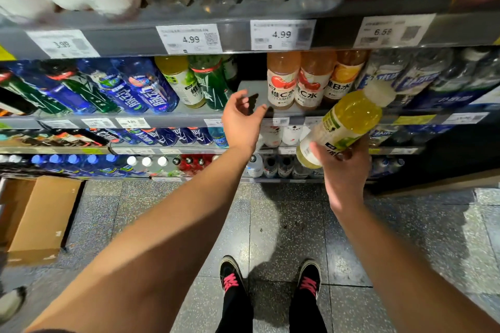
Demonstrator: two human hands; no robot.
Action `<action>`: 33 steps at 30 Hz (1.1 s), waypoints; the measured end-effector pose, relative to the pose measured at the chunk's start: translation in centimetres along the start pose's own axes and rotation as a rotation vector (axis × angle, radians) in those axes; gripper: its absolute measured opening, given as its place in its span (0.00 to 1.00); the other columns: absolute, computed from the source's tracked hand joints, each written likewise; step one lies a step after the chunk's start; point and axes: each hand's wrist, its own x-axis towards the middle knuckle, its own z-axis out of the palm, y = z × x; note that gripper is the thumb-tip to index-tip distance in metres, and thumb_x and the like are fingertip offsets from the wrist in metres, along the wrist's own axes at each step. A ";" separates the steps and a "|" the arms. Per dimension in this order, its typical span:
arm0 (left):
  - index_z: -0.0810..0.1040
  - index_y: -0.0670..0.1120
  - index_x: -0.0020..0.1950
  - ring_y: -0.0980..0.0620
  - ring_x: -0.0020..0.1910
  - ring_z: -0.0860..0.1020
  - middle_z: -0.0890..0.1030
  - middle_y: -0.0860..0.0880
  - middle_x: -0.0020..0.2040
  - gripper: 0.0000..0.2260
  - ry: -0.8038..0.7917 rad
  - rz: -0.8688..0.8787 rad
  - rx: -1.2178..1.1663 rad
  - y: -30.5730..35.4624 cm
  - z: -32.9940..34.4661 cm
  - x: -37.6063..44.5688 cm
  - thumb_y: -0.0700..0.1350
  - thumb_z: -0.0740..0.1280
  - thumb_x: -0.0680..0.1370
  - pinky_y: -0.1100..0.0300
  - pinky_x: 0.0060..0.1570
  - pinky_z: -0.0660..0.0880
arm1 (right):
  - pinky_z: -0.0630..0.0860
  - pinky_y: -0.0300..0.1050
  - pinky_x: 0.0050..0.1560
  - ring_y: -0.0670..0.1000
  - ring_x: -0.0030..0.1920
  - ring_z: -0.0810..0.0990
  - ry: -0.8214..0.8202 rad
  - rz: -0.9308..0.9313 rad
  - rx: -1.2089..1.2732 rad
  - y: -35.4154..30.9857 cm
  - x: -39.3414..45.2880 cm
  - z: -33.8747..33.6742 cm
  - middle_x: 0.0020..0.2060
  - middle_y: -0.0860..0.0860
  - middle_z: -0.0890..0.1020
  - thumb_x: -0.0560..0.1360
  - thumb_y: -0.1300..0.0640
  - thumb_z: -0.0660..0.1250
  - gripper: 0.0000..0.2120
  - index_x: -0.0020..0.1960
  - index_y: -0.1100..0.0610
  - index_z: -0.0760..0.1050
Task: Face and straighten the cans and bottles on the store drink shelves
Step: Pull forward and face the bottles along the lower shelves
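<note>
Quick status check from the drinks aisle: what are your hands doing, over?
Right hand grips yellow bottle, tilted, off the shelf. Left hand open, reaching toward empty gap beside apple bottles. Nothing blocking the gap.

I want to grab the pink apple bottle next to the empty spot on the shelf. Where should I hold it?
Hold the apple bottle around its label, the wide straight middle, coming from the front and its left side. The bare shelf gap there gives fingers room, while another bottle presses against its right. The open left hand is nearest; the right hand already holds the yellow bottle.
</note>
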 end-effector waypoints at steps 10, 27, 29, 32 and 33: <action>0.71 0.41 0.69 0.48 0.63 0.76 0.78 0.44 0.63 0.33 0.146 0.054 0.139 1.3 -6.6 4.3 0.47 0.80 0.69 0.57 0.65 0.70 | 0.78 0.48 0.60 0.49 0.57 0.81 -0.034 0.106 0.057 -1.1 -3.4 7.9 0.57 0.49 0.82 0.64 0.56 0.82 0.34 0.66 0.55 0.71; 0.73 0.44 0.63 0.48 0.57 0.77 0.79 0.47 0.59 0.25 0.220 0.039 0.308 2.4 -4.8 5.4 0.51 0.77 0.71 0.62 0.47 0.62 | 0.80 0.45 0.54 0.46 0.53 0.82 -0.047 0.085 0.011 -0.2 -4.1 9.4 0.54 0.49 0.82 0.65 0.57 0.81 0.31 0.63 0.55 0.72; 0.70 0.43 0.62 0.49 0.49 0.74 0.80 0.46 0.54 0.25 0.196 0.002 0.319 2.6 -4.8 5.3 0.51 0.76 0.71 0.61 0.44 0.61 | 0.79 0.42 0.54 0.44 0.52 0.82 -0.058 0.090 0.020 0.0 -4.1 9.4 0.53 0.46 0.82 0.65 0.57 0.81 0.29 0.62 0.54 0.72; 0.71 0.42 0.58 0.50 0.44 0.72 0.77 0.50 0.45 0.27 0.205 -0.021 0.262 2.6 -5.1 5.5 0.52 0.79 0.68 0.59 0.44 0.64 | 0.78 0.40 0.53 0.43 0.51 0.82 -0.072 0.086 0.008 0.2 -4.1 9.2 0.51 0.44 0.82 0.66 0.57 0.81 0.28 0.61 0.52 0.72; 0.71 0.42 0.56 0.51 0.43 0.72 0.76 0.51 0.43 0.27 0.218 -0.011 0.234 2.5 -5.3 5.5 0.52 0.81 0.67 0.60 0.44 0.66 | 0.78 0.39 0.53 0.43 0.51 0.82 -0.075 0.088 0.003 0.1 -4.0 9.1 0.52 0.44 0.82 0.66 0.57 0.81 0.28 0.61 0.51 0.72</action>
